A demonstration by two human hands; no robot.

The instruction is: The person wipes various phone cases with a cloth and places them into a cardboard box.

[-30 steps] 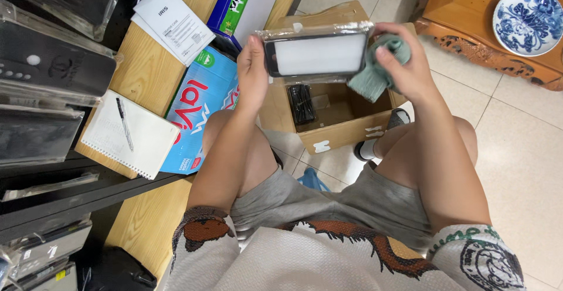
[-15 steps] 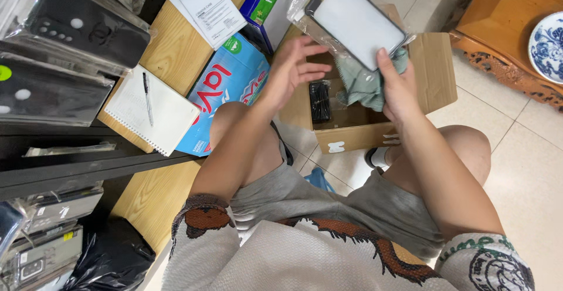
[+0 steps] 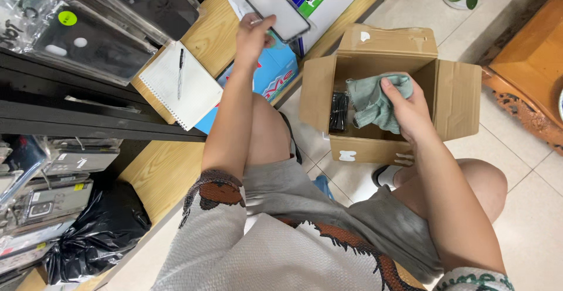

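Note:
My left hand (image 3: 253,36) reaches up and left and grips a flat phone-shaped item with a pale screen in clear wrap (image 3: 275,10), held over a blue packet (image 3: 280,77) on the wooden bench. My right hand (image 3: 407,108) holds a crumpled grey-green cloth (image 3: 370,102) over the open cardboard box (image 3: 454,100) on the floor. A small black item (image 3: 338,112) stands inside the box at its left wall.
A spiral notepad (image 3: 193,88) with a pen (image 3: 180,71) lies on the wooden bench (image 3: 170,171). Bagged phone cases (image 3: 111,15) hang on a black rack at left. A black plastic bag (image 3: 97,232) sits lower left. Carved wooden furniture (image 3: 528,85) stands at right.
My left hand carried the wrapped item from above the box to the left, over the bench. My right hand let go of it and lowered the cloth over the box.

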